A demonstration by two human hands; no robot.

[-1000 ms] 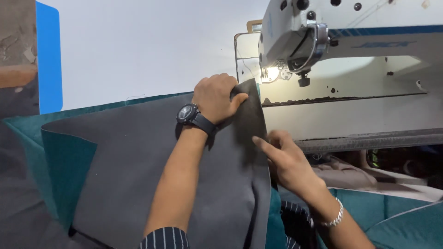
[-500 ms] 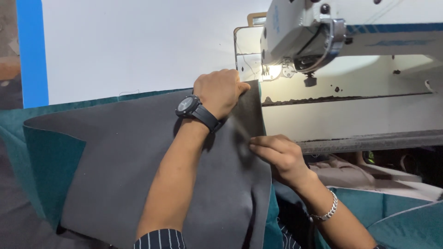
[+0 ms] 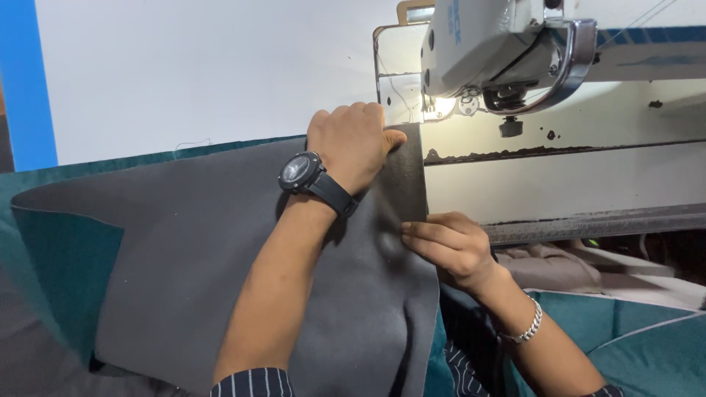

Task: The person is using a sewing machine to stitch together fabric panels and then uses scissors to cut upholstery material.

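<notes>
Feeding grey fabric (image 3: 220,272) toward the sewing machine (image 3: 500,59), upper right: left hand (image 3: 351,143) pressed flat, fingers together; right hand (image 3: 448,250) fingers pinching its edge. Next move likely called for alignment.

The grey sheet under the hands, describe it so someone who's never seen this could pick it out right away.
Start at the white sewing machine at top right. The grey sheet spreads left and down from its needle area, with the left hand pressing its top edge and the right hand pinching its right edge. It is matte dark grey, unlike the teal fabric beneath it.
</notes>
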